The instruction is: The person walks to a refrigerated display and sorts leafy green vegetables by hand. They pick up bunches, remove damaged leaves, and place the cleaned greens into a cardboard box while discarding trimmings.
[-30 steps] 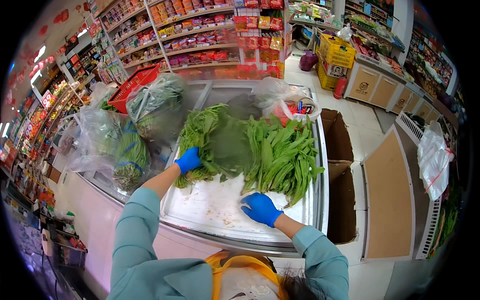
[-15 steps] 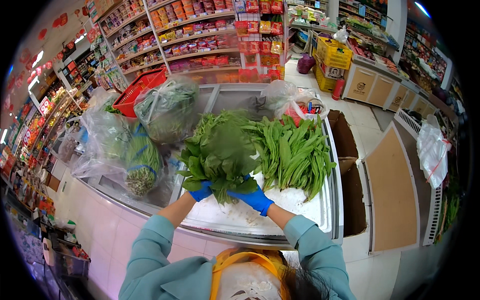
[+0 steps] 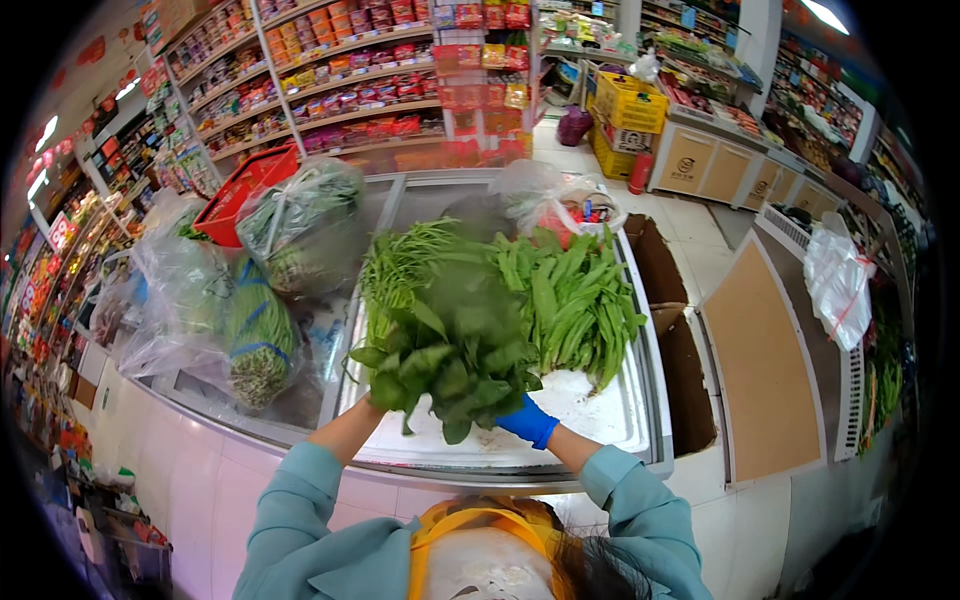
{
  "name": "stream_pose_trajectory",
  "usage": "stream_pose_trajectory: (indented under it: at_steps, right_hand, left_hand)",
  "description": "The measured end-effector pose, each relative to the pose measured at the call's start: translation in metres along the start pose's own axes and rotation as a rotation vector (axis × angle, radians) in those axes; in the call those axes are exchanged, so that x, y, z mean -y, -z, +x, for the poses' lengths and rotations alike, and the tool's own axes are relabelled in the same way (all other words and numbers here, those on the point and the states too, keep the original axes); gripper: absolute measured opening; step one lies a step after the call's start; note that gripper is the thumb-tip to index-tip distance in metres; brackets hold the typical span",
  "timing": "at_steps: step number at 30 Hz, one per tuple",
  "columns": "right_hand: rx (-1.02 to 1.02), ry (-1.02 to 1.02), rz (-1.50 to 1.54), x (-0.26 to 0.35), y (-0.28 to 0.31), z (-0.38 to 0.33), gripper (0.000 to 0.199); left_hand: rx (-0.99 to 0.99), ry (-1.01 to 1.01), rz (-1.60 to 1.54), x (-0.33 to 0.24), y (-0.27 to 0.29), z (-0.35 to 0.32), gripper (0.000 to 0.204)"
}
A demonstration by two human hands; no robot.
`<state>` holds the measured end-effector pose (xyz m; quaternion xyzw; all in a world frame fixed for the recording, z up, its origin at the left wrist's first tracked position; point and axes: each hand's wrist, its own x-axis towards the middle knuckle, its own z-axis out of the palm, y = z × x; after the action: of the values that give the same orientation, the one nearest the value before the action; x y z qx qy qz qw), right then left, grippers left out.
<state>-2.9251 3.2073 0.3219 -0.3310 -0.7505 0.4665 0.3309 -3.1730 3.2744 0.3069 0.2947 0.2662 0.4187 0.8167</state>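
A bushy bunch of dark leafy greens is held up over the white tray, partly blurred by motion. My right hand, in a blue glove, grips it low on the right, with the fingertips under the leaves. Leaves cover my left hand; only its wrist shows as it reaches into the bunch's lower left side. Long-leaved greens lie in a pile on the tray's right part. Behind the bunch, thin-stemmed greens spread along the tray's far left.
Left of the tray lie a bundle of long green stalks with blue bands and a plastic bag of greens. Behind them is a red basket. Cardboard boxes stand against the right side. A clear bag rests at the far edge.
The dark leafy bunch has come up and nearer to me, baring more thin-stemmed greens behind it. My left glove, visible before, is now covered by leaves. The view has shifted slightly.
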Motion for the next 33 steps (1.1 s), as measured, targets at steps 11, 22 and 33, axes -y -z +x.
stream_pose_trajectory:
  at_steps: [11,22,33]
  right_hand:
    - [-0.109,-0.032,0.439,0.000,0.077,-0.049,0.051]
    - [-0.226,-0.197,0.971,-0.032,0.101,-0.091,0.046]
    - [-0.287,-0.182,0.944,-0.049,0.105,-0.084,0.044]
  left_hand:
    - [0.153,0.045,0.073,0.046,-0.073,0.063,0.046]
    - [0.534,-0.558,1.512,0.054,-0.099,0.086,0.059]
    - [0.214,-0.020,0.355,0.066,-0.099,0.089,0.052]
